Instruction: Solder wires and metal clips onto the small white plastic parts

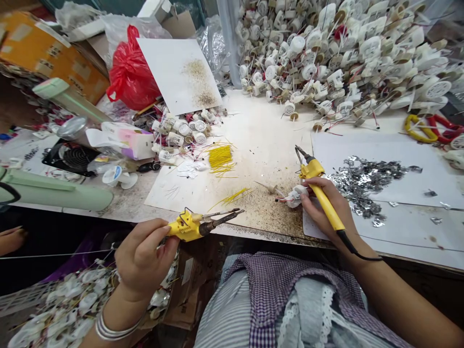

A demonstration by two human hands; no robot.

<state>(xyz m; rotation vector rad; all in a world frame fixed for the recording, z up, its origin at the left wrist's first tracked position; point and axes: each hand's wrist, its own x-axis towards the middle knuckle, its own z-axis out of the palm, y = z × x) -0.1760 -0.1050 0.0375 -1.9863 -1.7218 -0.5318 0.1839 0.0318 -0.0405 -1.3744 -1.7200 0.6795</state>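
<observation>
My left hand [143, 256] is closed around a yellow soldering iron [197, 224], held just off the table's front edge with its dark tip pointing right. My right hand [324, 208] grips a second yellow soldering iron [319, 186] with its tip pointing up and away, its black cord trailing over my wrist. The same hand's fingertips pinch a small white wired part [295, 195] against the table. Loose yellow wire pieces [220, 158] lie on the stained white sheet [253, 145] ahead of me.
A big heap of white wired parts [337, 53] fills the back right. Silver metal scraps [366, 181] lie on paper at right. A red bag [128, 72], orange box [39, 53], small fan [68, 157] and a box of parts [72, 304] sit left.
</observation>
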